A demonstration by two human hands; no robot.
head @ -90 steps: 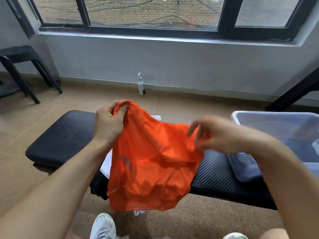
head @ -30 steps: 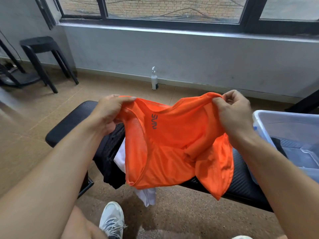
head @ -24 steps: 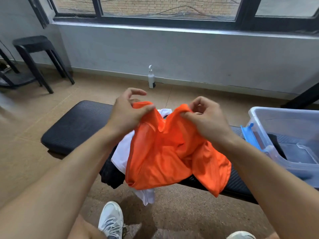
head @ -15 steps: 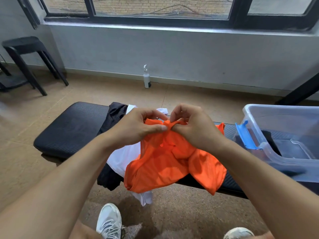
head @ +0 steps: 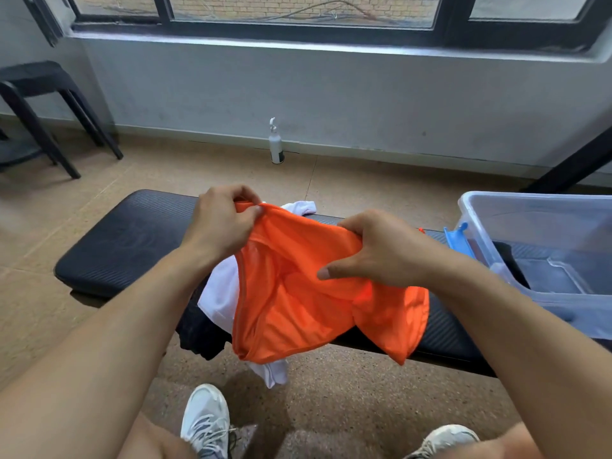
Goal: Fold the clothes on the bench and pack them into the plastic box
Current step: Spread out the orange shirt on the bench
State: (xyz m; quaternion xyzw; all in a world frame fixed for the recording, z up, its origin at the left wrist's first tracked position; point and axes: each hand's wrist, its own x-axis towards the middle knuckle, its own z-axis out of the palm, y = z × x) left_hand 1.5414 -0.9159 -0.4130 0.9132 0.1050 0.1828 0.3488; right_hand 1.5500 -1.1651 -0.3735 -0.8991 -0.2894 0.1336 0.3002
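- Speckled floor (head: 331, 392) nearest me, two pale trainers (head: 207, 422) planted on it.
- Orange garment (head: 298, 306) held up in front of the worktop (head: 132, 240), bunched and hanging, lower edge drooping past the worktop's near side.
- Left hand (head: 222, 223) pinches the garment's top edge between thumb and fingers; right hand (head: 374, 250) is curled round a gathered fold further right.
- White garment (head: 222, 289) and a dark one (head: 202, 336) lie heaped on the worktop behind the orange one, unfolded.
- Plastic box (head: 543, 246) sits on the worktop's right end, lid off, blue latch (head: 458, 240) at its near rim; contents unclear.
- My read: first folds in hand, nothing yet flat. Next move calls for squaring the edges, halving once more, then carrying it right into the box.
- Spray bottle (head: 276, 142) by the far wall, black stool (head: 39, 101) far left.
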